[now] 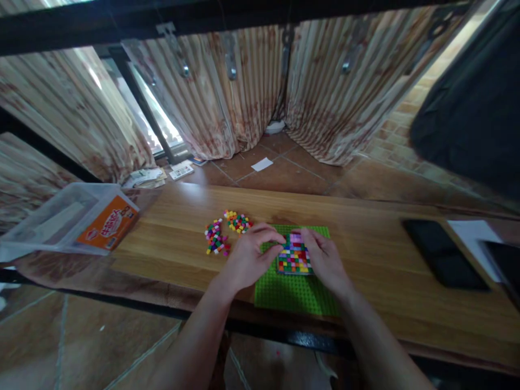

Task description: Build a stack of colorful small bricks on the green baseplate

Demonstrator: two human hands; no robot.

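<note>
A green studded baseplate (292, 297) lies on the wooden table in front of me. On it sits a block of small coloured toy bricks (293, 260), with mixed colours in rows and pink ones at the far side. My left hand (254, 257) is at the block's left far corner, thumb and forefinger pinched together; whatever is between the tips is too small to make out. Against the block's right side, my right hand (326, 260) is closed along the edge, partly covering it. Loose bricks lie left of the plate in two piles, one nearer (216, 237) and one farther (238, 222).
A clear plastic bin (60, 216) with an orange label stands at the table's left end. To the right lie a black phone-like slab (444, 253), white paper (475, 233) and another dark device (504, 265). Curtains (244, 92) hang beyond the table.
</note>
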